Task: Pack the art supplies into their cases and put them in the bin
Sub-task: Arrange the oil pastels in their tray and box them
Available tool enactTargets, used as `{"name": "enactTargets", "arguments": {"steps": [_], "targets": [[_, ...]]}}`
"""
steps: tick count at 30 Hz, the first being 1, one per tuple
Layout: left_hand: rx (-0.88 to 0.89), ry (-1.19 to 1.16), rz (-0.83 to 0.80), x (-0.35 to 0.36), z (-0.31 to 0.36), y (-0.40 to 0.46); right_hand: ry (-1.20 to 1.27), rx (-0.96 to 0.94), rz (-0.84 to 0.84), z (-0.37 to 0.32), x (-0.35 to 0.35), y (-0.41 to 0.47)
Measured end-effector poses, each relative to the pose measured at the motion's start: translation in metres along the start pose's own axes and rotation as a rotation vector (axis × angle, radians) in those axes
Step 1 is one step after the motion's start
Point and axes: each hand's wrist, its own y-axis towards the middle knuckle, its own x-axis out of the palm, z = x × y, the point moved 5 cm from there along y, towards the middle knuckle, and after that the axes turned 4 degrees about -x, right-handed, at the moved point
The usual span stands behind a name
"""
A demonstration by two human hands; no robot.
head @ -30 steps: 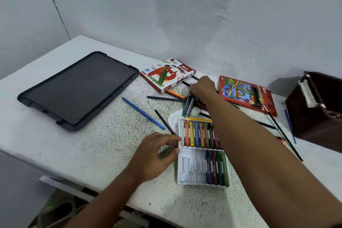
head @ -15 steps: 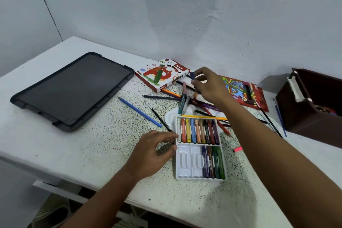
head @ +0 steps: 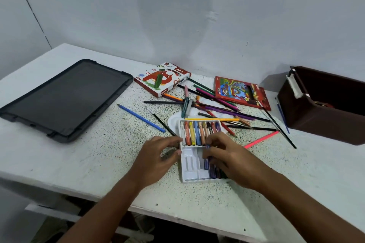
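Observation:
A white plastic pastel tray (head: 190,165) lies near the table's front edge, its far row full of coloured oil pastels (head: 197,131). My left hand (head: 158,157) holds the tray's left edge with curled fingers. Over the tray's near row, my right hand (head: 229,159) pinches a blue pastel (head: 206,161) that lies in a slot. The oil pastel box (head: 163,79) and the red pencil box (head: 242,91) lie at the back. Loose coloured pencils (head: 219,108) are scattered between them. The dark brown bin (head: 324,108) stands at the right.
A black lid (head: 65,97) lies flat at the left of the white table (head: 88,163). A blue pencil (head: 141,118), a brush (head: 161,120) and a pink pencil (head: 261,139) lie loose around the tray. A white palette (head: 172,122) lies under the tray's far end.
My right hand came back from the pencil pile with a blue pastel and now sets it in the tray's near row. My left hand stayed at the tray's left edge.

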Motion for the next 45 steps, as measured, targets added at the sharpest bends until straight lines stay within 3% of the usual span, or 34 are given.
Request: {"name": "enactTargets", "arguments": {"steps": [7,14,19,28,36,45], "targets": [[0.021,0.011,-0.031,0.001,-0.002,-0.005,-0.254,-0.060,-0.036,-0.008,0.011,-0.014],[0.026,0.031,-0.045,0.001,-0.005,-0.007,-0.148,-0.112,0.034,-0.007,0.006,-0.016],[0.024,0.049,-0.055,0.001,-0.004,-0.007,-0.107,0.056,0.130,0.004,0.002,-0.011],[0.012,0.071,-0.059,0.002,-0.005,-0.005,0.107,0.354,0.056,0.015,0.007,-0.005],[0.012,0.052,-0.034,0.001,-0.004,-0.005,0.136,0.452,-0.025,0.017,0.005,0.010],[-0.004,0.032,-0.037,0.000,-0.003,-0.004,-0.050,0.454,-0.124,0.010,0.002,0.021]]}}
